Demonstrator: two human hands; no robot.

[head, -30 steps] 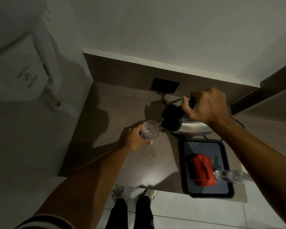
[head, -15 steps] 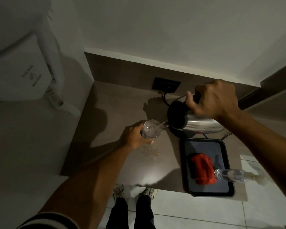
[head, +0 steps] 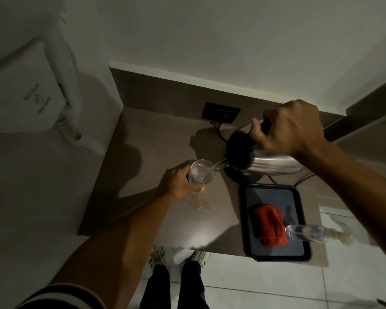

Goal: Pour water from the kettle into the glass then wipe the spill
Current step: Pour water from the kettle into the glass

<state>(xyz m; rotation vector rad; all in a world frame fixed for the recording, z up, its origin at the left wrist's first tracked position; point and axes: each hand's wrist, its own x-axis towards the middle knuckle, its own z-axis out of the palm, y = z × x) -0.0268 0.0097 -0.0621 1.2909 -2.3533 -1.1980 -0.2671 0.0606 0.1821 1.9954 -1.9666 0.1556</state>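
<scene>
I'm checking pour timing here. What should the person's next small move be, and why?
Probably tip the kettle back upright to stop the stream: the glass in the left hand already holds water, and droplets lie on the counter beside it.

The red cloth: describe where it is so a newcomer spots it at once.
On the brown counter, find the dark tray near its front right corner. The red cloth lies crumpled in it, beside a clear bottle; it is the only red thing.
</scene>
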